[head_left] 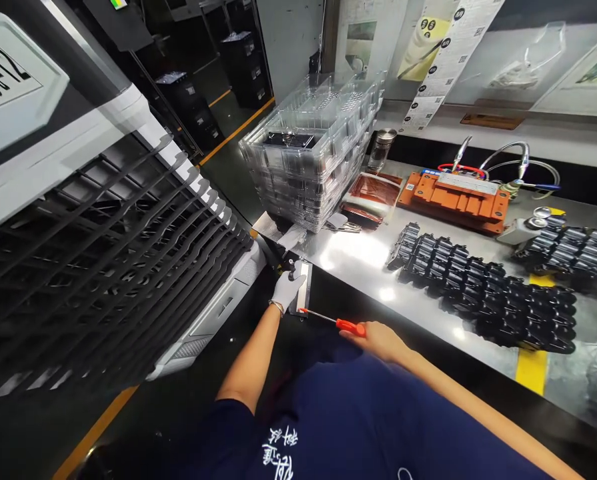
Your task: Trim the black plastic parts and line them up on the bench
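My left hand (286,288), in a white glove, is curled around a flat part (304,287) with a pale strip, just below the frame's centre. My right hand (381,341), lower and further right, is closed round a red-handled tool (348,326); its tip is at the part's lower end, but I cannot tell whether they touch. Black pieces (488,288) lie in rows at right.
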The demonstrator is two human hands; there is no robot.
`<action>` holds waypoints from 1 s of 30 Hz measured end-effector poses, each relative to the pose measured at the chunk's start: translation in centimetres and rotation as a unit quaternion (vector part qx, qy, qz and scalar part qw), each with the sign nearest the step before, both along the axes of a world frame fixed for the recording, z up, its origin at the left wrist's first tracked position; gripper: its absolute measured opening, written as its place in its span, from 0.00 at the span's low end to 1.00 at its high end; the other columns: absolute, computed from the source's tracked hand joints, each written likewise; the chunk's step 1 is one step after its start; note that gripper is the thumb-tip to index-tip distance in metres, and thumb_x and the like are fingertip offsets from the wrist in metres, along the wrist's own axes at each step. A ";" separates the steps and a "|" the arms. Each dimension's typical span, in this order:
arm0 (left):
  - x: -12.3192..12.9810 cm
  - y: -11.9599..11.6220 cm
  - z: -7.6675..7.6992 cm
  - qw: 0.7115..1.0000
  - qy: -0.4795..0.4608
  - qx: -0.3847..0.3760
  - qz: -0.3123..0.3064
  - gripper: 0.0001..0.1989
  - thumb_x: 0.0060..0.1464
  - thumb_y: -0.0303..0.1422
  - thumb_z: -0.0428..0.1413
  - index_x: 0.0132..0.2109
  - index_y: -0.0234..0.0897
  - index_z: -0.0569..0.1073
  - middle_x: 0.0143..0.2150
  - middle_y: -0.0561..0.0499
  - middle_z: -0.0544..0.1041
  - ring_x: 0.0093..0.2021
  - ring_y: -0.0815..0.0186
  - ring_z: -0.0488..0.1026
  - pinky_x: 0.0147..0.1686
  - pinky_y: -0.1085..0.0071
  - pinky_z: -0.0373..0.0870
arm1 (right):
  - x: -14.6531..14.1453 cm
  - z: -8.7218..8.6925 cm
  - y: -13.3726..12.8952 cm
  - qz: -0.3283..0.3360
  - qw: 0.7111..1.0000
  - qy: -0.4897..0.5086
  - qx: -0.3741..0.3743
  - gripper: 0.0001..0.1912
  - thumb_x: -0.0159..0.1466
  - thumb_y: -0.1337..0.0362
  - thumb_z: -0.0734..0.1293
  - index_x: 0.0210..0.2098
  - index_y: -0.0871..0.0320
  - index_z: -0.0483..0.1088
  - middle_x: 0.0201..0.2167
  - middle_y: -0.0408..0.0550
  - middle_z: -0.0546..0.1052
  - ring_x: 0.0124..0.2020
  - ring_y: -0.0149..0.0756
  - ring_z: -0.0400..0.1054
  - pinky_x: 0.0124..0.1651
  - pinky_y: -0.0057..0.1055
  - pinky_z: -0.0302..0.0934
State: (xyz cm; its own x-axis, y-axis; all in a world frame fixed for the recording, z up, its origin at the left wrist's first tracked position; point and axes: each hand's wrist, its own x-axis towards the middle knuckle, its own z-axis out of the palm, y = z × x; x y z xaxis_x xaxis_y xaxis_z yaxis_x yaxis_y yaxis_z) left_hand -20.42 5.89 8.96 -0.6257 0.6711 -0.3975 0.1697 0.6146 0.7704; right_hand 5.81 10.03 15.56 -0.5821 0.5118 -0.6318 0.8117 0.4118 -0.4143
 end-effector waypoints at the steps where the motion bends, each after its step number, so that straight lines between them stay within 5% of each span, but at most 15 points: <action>1: 0.1 0.1 0.0 1.000 0.000 0.003 0.002 0.14 0.50 0.39 0.62 0.39 0.33 0.73 0.40 0.43 0.78 0.43 0.59 0.74 0.46 0.65 0.67 | 0.0 -0.1 0.0 0.000 1.000 0.000 0.000 0.30 0.62 0.38 0.56 0.25 0.57 0.71 0.28 0.51 0.77 0.29 0.41 0.72 0.28 0.30 0.52; 8: 0.5 0.2 0.0 0.999 -0.040 0.028 -0.011 0.15 0.49 0.38 0.62 0.40 0.32 0.73 0.40 0.42 0.78 0.42 0.59 0.74 0.44 0.66 0.67 | 0.1 -0.4 0.7 -0.018 1.000 0.008 0.010 0.31 0.62 0.37 0.56 0.26 0.57 0.73 0.27 0.52 0.78 0.29 0.43 0.72 0.30 0.31 0.55; 16: 1.4 -1.4 0.2 0.991 -0.100 0.048 -0.079 0.19 0.47 0.42 0.63 0.41 0.33 0.74 0.40 0.44 0.79 0.40 0.62 0.74 0.44 0.68 0.69 | 0.9 -0.5 4.1 -0.094 0.995 0.021 0.033 0.33 0.62 0.36 0.54 0.41 0.54 0.76 0.36 0.50 0.80 0.38 0.45 0.74 0.38 0.32 0.61; 30: 2.2 -2.1 0.1 0.990 -0.006 -0.017 -0.140 0.17 0.52 0.39 0.60 0.47 0.35 0.73 0.46 0.44 0.79 0.45 0.60 0.75 0.45 0.69 0.69 | 1.6 -0.7 3.4 -0.104 0.994 0.003 0.034 0.33 0.62 0.36 0.53 0.34 0.57 0.75 0.32 0.55 0.79 0.36 0.47 0.73 0.36 0.34 0.61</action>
State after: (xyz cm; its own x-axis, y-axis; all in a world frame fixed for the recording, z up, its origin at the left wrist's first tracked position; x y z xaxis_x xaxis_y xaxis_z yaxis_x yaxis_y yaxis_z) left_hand -18.19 3.82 9.09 -0.4127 0.8035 -0.4290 0.3278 0.5705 0.7531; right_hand 7.45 13.39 14.86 -0.4620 0.6637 -0.5883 0.8802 0.2620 -0.3957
